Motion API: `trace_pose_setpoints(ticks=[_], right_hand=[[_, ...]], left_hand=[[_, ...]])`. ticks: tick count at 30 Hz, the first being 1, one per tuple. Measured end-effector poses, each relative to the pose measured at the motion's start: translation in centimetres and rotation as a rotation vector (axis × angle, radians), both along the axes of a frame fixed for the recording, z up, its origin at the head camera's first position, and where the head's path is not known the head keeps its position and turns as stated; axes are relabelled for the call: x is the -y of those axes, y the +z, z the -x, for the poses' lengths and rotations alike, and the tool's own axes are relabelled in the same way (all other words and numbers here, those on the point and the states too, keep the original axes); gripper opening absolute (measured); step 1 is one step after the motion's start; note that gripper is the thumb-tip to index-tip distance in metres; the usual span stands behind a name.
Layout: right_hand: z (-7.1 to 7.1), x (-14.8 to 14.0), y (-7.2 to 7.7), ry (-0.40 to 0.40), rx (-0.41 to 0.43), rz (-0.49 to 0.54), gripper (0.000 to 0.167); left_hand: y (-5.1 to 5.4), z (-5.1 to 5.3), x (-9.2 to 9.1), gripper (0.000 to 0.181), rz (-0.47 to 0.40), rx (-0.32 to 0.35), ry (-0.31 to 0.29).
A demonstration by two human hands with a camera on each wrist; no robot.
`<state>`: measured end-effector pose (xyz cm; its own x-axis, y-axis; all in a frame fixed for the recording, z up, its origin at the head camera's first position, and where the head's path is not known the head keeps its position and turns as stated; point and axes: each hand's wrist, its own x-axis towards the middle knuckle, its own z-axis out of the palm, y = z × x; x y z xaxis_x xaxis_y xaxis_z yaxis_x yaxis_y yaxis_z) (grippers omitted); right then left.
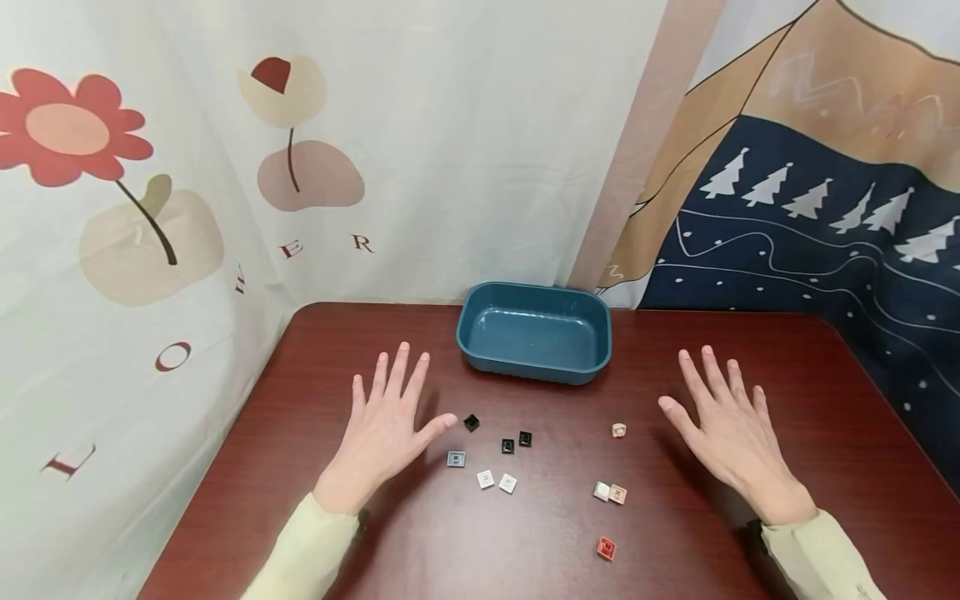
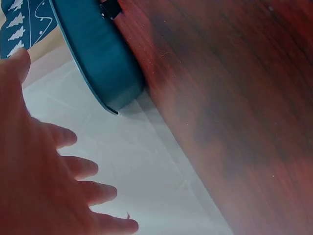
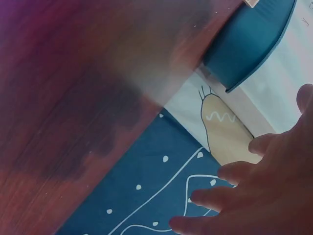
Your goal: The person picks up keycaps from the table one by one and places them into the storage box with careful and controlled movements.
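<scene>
In the head view the left hand (image 1: 384,429) is spread palm down over the left of the table, holding nothing; its thumb tip is near a black keycap (image 1: 471,422) and a grey keycap (image 1: 456,459). The right hand (image 1: 731,429), also spread and empty, is right of a beige keycap (image 1: 618,430). Between the hands lie two more black keycaps (image 1: 507,447), two white ones (image 1: 485,479), a white one (image 1: 602,491) touching a beige one (image 1: 618,494), and a red keycap (image 1: 607,548). Both wrist views show straight fingers, left hand (image 2: 44,176) and right hand (image 3: 264,186).
A blue, empty basin (image 1: 534,372) stands at the table's back edge, behind the keycaps. The dark red tabletop (image 1: 525,558) reaches to printed curtains (image 1: 465,150) behind it. Both wrist views show one end of the basin (image 2: 105,63).
</scene>
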<state>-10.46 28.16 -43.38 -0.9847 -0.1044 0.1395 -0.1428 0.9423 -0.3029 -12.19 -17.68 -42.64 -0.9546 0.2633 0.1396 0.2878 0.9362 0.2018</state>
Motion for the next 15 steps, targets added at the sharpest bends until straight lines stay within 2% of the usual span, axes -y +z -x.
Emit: trace_pose_setpoints(ticks=[8,15], right_hand=[[0.8,1.1,0.7,0.005,0.003,0.043,0.08],[2.0,2.1,0.9,-0.003,0.018,0.115,0.078]], left_hand=[[0.6,1.0,-0.9,0.091,-0.047,-0.076,-0.021],[1.1,3.0,-2.4,0.091,-0.106,-0.049,-0.048]])
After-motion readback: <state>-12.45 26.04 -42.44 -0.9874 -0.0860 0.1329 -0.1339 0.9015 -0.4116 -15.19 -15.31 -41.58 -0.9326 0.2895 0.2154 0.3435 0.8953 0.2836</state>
